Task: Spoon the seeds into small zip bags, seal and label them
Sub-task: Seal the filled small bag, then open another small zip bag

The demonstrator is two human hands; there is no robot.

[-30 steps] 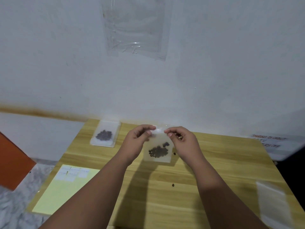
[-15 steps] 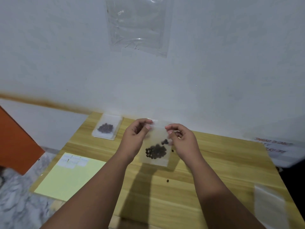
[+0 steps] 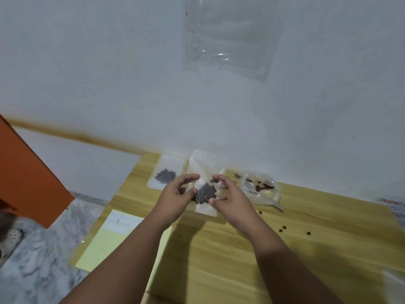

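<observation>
Zip bag of seeds (image 3: 205,192): held over the bench (image 3: 241,255) near the wall, gripped at its side edges by the curled left hand (image 3: 175,195) and right hand (image 3: 230,199). Second filled bag (image 3: 167,176): laid at the back-left corner. Label sheet (image 3: 114,240): set along the left edge. Loose seeds (image 3: 282,228): scattered to the right.

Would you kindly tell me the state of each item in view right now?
Held zip bag: holds seeds, gripped by both hands; seal unclear.
Left hand: grips the bag's left edge.
Right hand: grips its right edge.
Second zip bag: filled, lying flat on the table.
Clear container: few seeds left inside.
Label sheet: flat on the table.
Loose seeds: spilled on the table.
</observation>
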